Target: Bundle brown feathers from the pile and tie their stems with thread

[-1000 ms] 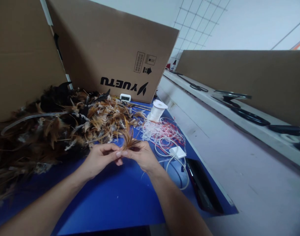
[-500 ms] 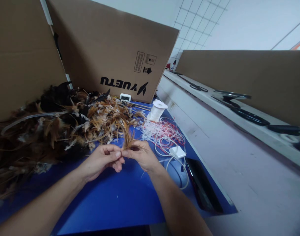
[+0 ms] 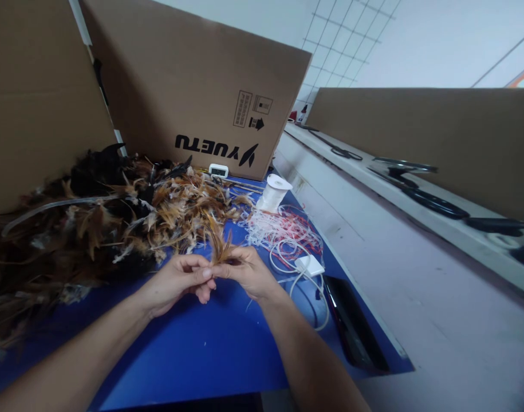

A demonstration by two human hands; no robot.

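The hands meet, fingertips pinching a feather bunch. A feather pile covers the counter's far left corner.

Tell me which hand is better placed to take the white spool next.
Probably the right hand: it is nearer the white spool than the left hand, though its fingers pinch the feather tuft.

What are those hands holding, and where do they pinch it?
A small bunch of brown feathers, pinched at its lower end by both hands' fingertips.
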